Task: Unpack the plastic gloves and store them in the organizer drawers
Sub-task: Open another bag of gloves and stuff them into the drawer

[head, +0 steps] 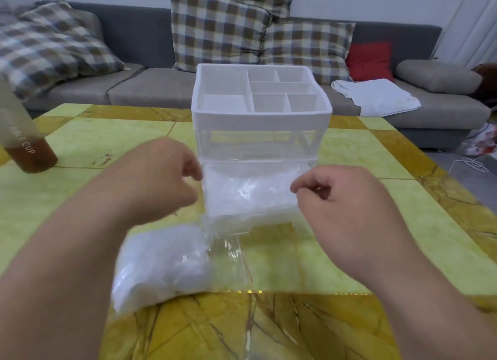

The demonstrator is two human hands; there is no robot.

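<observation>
Nearest, a partly filled clear bag (161,265) of gloves is seen lying on the desk (336,257). Beyond it, the fingers of the left hand (164,171) and right hand (341,198) are curled at either side of the pulled-out bottom drawer (252,215); whether anything is pinched cannot be told. A glove stack (242,190) lies inside. Storing is judged under way; next, the drawer should be pushed squarely into the organizer (261,117).

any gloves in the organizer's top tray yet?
No: the top tray has only bare compartments; the gloves lie in the pulled-out lower drawer.
</observation>
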